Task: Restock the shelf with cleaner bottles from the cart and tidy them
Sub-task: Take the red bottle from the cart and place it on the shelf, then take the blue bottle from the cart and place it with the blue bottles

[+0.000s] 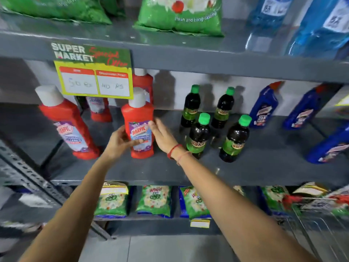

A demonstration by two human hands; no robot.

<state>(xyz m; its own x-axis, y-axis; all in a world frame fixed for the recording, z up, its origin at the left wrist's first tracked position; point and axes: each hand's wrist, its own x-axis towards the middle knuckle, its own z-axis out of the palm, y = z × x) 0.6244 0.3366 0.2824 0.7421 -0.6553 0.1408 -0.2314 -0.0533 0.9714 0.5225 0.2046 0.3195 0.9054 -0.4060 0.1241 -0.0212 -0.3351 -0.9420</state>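
Observation:
A red Harpic cleaner bottle (140,125) with a white cap stands upright on the grey middle shelf (170,173). My left hand (120,140) grips its lower left side, thumb across the label. My right hand (162,134) rests flat against its right side, fingers apart. Another red Harpic bottle (69,125) stands to the left near the shelf front. Two more red bottles (100,110) (143,80) stand further back, partly hidden by a price sign.
Several dark bottles with green caps (234,138) stand right of my hands, blue bottles (262,108) beyond them. A yellow-green offer sign (94,72) hangs from the upper shelf. Green packets (154,201) fill the lower shelf. A wire cart (319,214) sits at the lower right.

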